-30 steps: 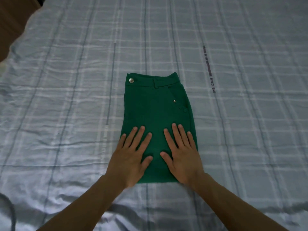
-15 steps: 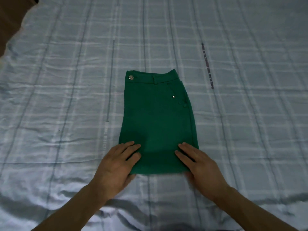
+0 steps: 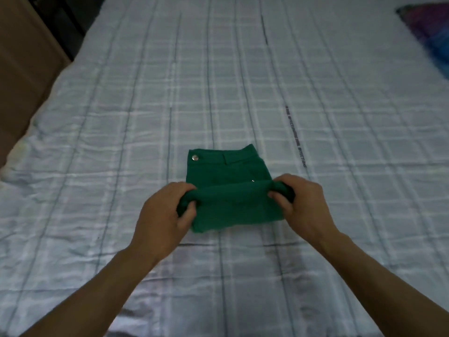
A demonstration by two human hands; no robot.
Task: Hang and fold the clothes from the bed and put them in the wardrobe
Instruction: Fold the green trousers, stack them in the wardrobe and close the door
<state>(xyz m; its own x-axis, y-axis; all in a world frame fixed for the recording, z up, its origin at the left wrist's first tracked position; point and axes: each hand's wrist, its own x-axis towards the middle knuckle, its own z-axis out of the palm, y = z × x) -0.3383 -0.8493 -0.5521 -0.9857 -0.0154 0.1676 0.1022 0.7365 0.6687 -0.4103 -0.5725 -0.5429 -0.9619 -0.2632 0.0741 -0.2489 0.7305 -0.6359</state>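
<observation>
A dark printed line (image 3: 295, 136) on the bedsheet (image 3: 145, 117) is blurred, its near end perhaps reading "FECTION".

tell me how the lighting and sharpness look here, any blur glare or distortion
Head view: dim, bluish light, so the green trousers read dark. Head view: blur grows toward the edges, worst on the colourful cloth at top right. Head view: pale sheen on the bedsheet between the forearms, and its stripes bow from the wide lens.

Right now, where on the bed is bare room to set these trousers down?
Bare bedsheet lies left of the green trousers toward the wooden furniture, and beyond their waistband. Crowded: the middle, where left hand and right hand grip them, and the colourful cloth far right.
</observation>
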